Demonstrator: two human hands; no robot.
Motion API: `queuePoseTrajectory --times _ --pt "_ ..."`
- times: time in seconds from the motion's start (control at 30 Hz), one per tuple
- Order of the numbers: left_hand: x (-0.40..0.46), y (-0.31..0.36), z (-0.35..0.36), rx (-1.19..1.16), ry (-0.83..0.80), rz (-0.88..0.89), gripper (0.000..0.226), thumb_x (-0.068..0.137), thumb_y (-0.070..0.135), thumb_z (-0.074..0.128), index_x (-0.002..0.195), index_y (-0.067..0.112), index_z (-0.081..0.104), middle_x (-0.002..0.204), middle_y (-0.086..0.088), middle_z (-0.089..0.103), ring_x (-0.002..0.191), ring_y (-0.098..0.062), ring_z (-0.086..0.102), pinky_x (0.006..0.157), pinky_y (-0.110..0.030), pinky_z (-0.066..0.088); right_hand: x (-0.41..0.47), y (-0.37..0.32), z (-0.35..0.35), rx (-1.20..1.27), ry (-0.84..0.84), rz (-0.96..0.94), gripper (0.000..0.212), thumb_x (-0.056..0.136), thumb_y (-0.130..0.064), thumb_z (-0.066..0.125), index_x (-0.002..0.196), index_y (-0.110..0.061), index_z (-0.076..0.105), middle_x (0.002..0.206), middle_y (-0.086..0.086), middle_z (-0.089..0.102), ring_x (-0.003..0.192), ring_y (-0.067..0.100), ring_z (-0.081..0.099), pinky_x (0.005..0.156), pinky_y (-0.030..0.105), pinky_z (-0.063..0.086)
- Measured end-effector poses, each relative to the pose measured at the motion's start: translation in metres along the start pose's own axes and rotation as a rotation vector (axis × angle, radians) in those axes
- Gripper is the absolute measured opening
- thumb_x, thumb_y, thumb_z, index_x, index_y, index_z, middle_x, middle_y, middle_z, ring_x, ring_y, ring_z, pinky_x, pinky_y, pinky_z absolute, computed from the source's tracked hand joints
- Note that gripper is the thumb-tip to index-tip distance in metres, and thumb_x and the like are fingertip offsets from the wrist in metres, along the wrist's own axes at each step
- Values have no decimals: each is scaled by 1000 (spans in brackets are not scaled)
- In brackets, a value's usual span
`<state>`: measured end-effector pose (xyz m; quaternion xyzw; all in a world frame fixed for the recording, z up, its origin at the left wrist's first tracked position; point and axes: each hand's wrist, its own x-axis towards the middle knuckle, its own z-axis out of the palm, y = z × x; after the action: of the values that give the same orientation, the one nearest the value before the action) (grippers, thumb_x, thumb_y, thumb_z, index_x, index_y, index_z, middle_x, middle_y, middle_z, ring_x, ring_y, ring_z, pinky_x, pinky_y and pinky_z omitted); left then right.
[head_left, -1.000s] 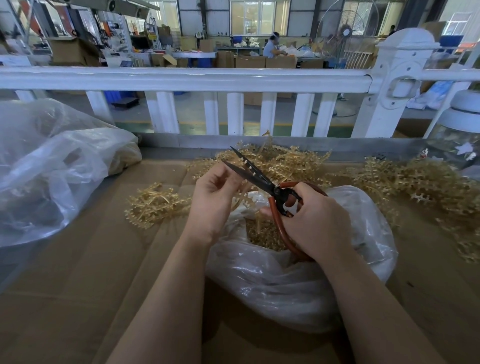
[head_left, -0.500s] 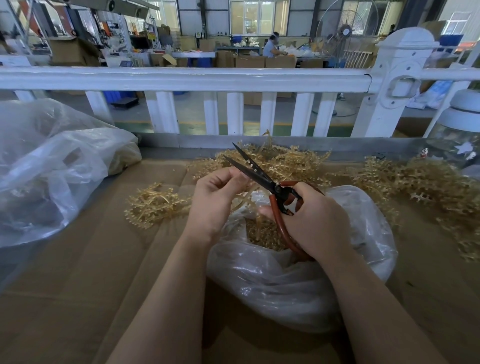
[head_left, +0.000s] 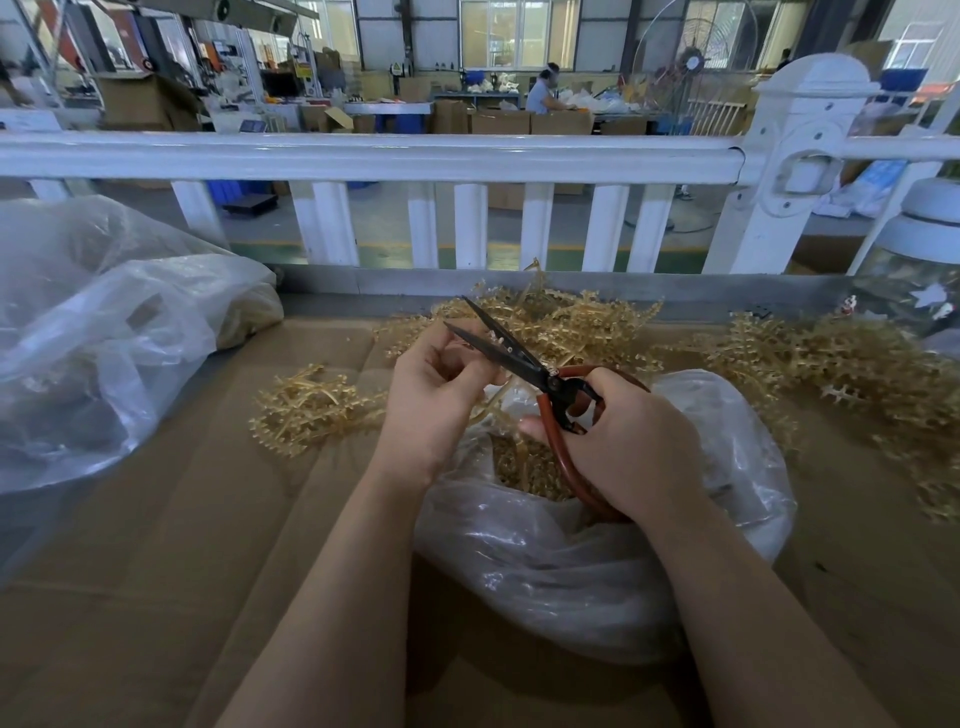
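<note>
My right hand grips the red handles of black-bladed scissors, whose blades stand apart and point up to the left. My left hand pinches a thin golden plastic strip right beside the blades; the strip trails down towards a clear plastic bag. That bag lies under both hands on the cardboard-covered table, open at the top, with small golden pieces inside.
Heaps of golden plastic sprigs lie at the back middle, at the right and left of my hands. A large crumpled clear bag fills the left side. A white railing runs behind the table; a jar stands far right.
My left hand has risen a little along the blades and its fingers have closed more on the strip. The scissors stay open and have barely shifted.
</note>
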<state>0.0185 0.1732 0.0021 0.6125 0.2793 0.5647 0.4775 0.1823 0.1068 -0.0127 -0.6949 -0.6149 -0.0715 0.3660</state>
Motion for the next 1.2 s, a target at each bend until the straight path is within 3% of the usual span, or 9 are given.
queuePoseTrajectory --times 0.1,0.3,0.5,0.73,0.9,1.0,1.13,1.2 --pt "0 0 -1 60 26 38 14 89 -3 63 91 9 69 74 -18 68 70 -24 57 61 -29 45 0 0 0 0 -10 -1 65 67 -90 46 95 -33 65 64 -25 49 65 2 48 53 12 33" --pt "2 -4 -8 69 -2 27 11 94 -2 58 91 -11 65 70 1 71 66 -6 63 60 -18 48 0 -2 -2 -5 -15 6 73 65 -94 38 91 -32 66 66 -20 59 62 3 52 53 16 40" --pt "2 -2 -5 85 12 39 10 92 -3 59 91 -1 69 74 -2 70 71 -10 62 66 -19 48 1 -2 -3 -18 -5 -10 80 64 -94 31 98 -30 65 74 -21 56 68 3 51 55 20 41" --pt "3 -2 -7 131 85 42 13 93 -4 59 80 -3 64 71 9 67 67 -1 59 66 -14 48 2 1 -2 -57 19 6 65 73 -84 44 96 -27 64 72 -13 61 65 8 56 55 26 51" --pt "0 2 -3 175 21 28 22 90 -5 61 89 14 72 82 3 71 78 -6 64 73 -17 50 1 1 -1 -82 10 -28 51 77 -77 54 85 -27 56 63 -14 54 58 6 52 48 21 40" --pt "-2 4 -2 188 -21 36 22 89 -4 62 89 16 73 85 3 73 81 -5 65 75 -16 50 1 1 -1 -73 8 -30 52 74 -80 51 82 -29 51 62 -16 51 56 1 48 47 17 34" --pt "-2 6 -1 165 -34 29 22 88 -9 61 89 10 73 83 3 72 76 1 63 71 -14 48 2 3 0 -55 -11 -27 63 70 -85 48 92 -27 61 69 -14 57 66 7 56 55 25 49" --pt "-2 7 -1 157 -35 27 20 88 -10 61 89 7 72 80 2 71 73 1 61 71 -14 48 2 2 0 -48 -9 -30 64 70 -86 47 91 -27 61 67 -17 54 66 6 54 55 25 49"
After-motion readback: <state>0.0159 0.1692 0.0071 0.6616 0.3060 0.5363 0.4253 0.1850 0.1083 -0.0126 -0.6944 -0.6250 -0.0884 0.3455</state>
